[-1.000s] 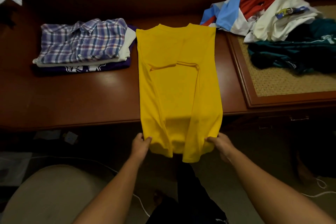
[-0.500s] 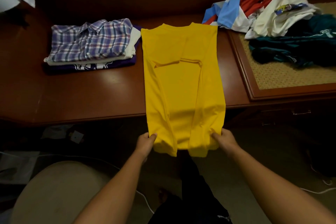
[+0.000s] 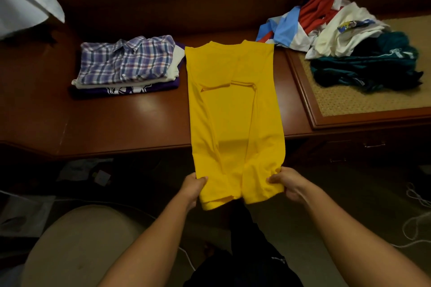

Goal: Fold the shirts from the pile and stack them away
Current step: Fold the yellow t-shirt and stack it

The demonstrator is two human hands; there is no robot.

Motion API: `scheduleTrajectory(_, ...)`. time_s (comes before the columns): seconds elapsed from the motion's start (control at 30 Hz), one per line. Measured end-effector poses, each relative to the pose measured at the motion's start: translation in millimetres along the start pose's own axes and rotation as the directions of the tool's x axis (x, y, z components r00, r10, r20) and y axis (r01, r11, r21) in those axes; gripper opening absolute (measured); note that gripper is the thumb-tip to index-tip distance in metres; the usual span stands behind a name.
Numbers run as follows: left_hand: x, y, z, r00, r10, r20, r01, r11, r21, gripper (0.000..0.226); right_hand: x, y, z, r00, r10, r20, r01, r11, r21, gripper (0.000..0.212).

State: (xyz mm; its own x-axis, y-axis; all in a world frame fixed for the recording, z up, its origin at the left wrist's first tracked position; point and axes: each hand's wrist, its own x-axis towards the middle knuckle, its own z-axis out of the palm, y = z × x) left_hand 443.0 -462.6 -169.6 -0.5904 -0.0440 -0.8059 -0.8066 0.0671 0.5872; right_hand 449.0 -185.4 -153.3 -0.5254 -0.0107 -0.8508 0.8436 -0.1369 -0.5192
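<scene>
- Two hands hold the hem end of the yellow shirt [image 3: 234, 112]: over the last second they have kept their grip on the two bottom corners, and the hem now hangs a little less far below the desk edge than it did.
- Both long sides and the sleeves already lie folded inward, so the shirt is a narrow strip; I judge the next step is carrying the hem up toward the collar.
- Left hand [image 3: 193, 187] pinches the left bottom corner, thumb on top of the cloth and fingers curled under it.
- Right hand [image 3: 283, 182] grips the right bottom corner, bunching the cloth slightly, with fingers wrapped round the edge.
- Most of the shirt lies flat on the wooden desk [image 3: 116, 121], collar at the far end; only the hem end overhangs the near edge, between the hands.
- Just left of the collar end sits the folded stack [image 3: 127, 66], a plaid shirt on top, close to the yellow cloth but seemingly not touching.
- Unfolded pile [image 3: 345, 37] lies to the far right, partly on a woven mat [image 3: 345, 100], so several shirts remain to be done.
</scene>
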Motion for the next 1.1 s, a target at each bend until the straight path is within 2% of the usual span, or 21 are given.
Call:
scheduleTrajectory(0.1,-10.5,5.9,-0.3,0.996,0.053,-0.076,-0.046,0.994,0.099,0.037,-10.7,-5.6,0.2,0.997,-0.048,-0.056,0.035,0.976,-0.213,0.047)
scheduleTrajectory(0.2,-16.7,10.7,-2.8,0.995,0.057,-0.087,-0.053,0.997,0.047,0.045,-20.9,-13.4,4.4,0.986,-0.142,-0.088,0.108,0.945,-0.309,0.044)
scheduleTrajectory(0.37,-13.6,36.8,-2.5,0.993,0.066,-0.103,-0.077,0.992,-0.105,0.074,-23.4,-33.4,12.2,0.932,-0.295,-0.208,0.241,0.937,-0.252,0.052)
scheduleTrajectory(0.53,0.9,89.4,5.9,0.965,0.13,-0.227,-0.166,0.975,-0.149,0.076,-6.0,-80.2,17.5,0.909,-0.309,-0.281,0.285,0.95,-0.125,0.053)
scheduleTrajectory(0.63,29.2,129.8,9.8,0.954,0.167,-0.25,-0.216,0.959,-0.182,0.063,20.3,-123.4,17.2,0.925,-0.26,-0.277,0.257,0.965,-0.049,0.053)
scheduleTrajectory(0.77,80.3,191.4,12.8,0.958,0.138,-0.253,-0.197,0.954,-0.227,0.017,63.6,-195.4,19.6,0.943,-0.195,-0.268,0.218,0.974,0.06,0.036)
scheduleTrajectory(0.83,100.9,218.1,12.4,0.962,0.1,-0.253,-0.18,0.931,-0.318,0.013,85.6,-222.8,17.1,0.946,-0.199,-0.255,0.231,0.968,0.1,0.044)
scheduleTrajectory(0.87,108.6,227.9,11.4,0.961,0.085,-0.265,-0.172,0.929,-0.327,0.021,95.0,-231.7,15.0,0.948,-0.19,-0.255,0.217,0.973,0.083,0.054)
scheduleTrajectory(0.9,115.7,234.3,10.5,0.955,0.074,-0.289,-0.157,0.948,-0.277,0.027,104.8,-236.9,11.7,0.947,-0.179,-0.267,0.195,0.98,0.033,0.061)
scheduleTrajectory(1.0,128.9,238.4,7.9,0.926,0.172,-0.336,-0.147,0.984,0.099,0.03,127.7,-235.0,-0.7,0.927,-0.226,-0.298,0.161,0.96,-0.228,0.059)
scheduleTrajectory(1.03,134.4,236.1,7.9,0.923,0.221,-0.315,-0.161,0.965,0.205,0.031,132.4,-233.5,-3.5,0.913,-0.29,-0.289,0.183,0.921,-0.344,0.057)
scheduleTrajectory(1.1,144.0,231.6,8.8,0.923,0.292,-0.252,-0.179,0.903,0.39,0.039,139.0,-231.5,-7.3,0.875,-0.437,-0.209,0.248,0.774,-0.582,0.056)
